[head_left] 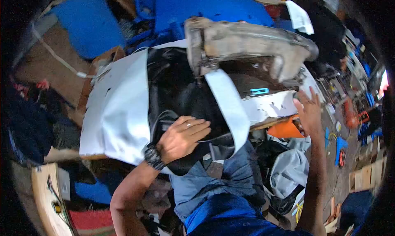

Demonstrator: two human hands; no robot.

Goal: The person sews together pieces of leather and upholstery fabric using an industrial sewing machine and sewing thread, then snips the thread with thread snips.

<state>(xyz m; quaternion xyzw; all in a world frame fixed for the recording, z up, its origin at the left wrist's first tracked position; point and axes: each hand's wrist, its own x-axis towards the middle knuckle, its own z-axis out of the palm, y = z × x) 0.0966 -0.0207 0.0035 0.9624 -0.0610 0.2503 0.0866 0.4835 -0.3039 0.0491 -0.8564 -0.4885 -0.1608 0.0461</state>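
Note:
My left hand [185,136] lies flat on black, leather-like sheet material [181,85], its fingers stretched out. The sheet has a wide white panel [123,108] on the left. A white strip [228,104] runs from under the sewing machine's needle area down towards my lap. The worn sewing machine [251,38] stands at the back of the table. At the table's right end, my right hand [308,108] rests with fingers apart at the edge. A small light-blue item [259,91] lies on the machine bed, too blurred to name.
Grey and black sheet material [290,170] is heaped below the table on the right, near an orange piece [286,129]. A blue cover [210,5] spreads behind the machine. Wooden boards [368,174] and tools lie at the far right. A white cord [57,54] runs at the left.

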